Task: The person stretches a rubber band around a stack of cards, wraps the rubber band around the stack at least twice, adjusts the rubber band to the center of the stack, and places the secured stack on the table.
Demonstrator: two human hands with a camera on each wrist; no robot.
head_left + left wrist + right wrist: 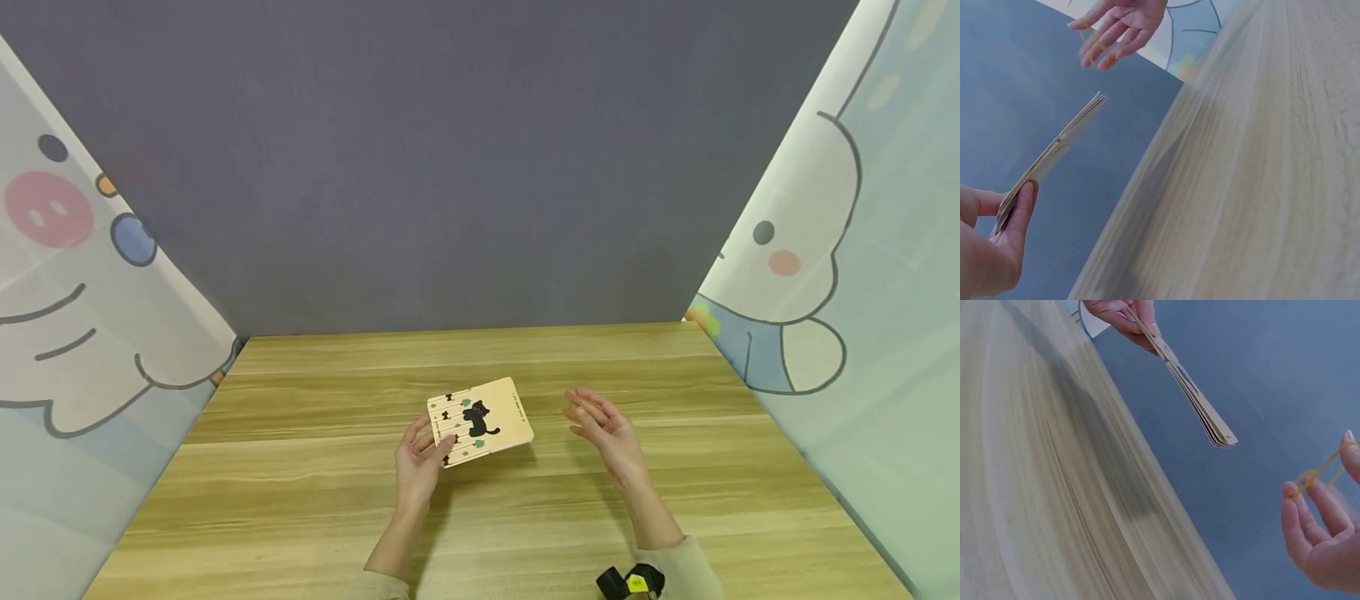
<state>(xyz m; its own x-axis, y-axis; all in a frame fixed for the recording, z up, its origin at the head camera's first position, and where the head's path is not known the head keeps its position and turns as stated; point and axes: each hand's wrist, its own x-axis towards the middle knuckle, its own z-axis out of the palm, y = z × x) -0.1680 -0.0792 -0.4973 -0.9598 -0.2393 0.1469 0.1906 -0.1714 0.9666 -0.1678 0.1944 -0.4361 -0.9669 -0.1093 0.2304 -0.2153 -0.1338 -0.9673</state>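
Note:
My left hand [418, 472] grips a thin stack of cream cards [504, 414] at its left end, thumb on top and fingers below. A black cat, small bows and green leaves are printed on its face. Seen edge-on in the right wrist view, the stack [1194, 394] shows several layers fanned slightly at the far end, tilted above the table. To the right of it, apart from the cards, my right hand [611, 433] is raised with fingers spread. A yellow rubber band [1316, 477] is stretched between its thumb and fingertips.
Both hands are over a wood-grain table [300, 517]. A dark grey panel [465, 167] rises behind its back edge, with cartoon-print curtains [810, 208] at both sides. A black device with a yellow label [636, 582] sits at the right wrist.

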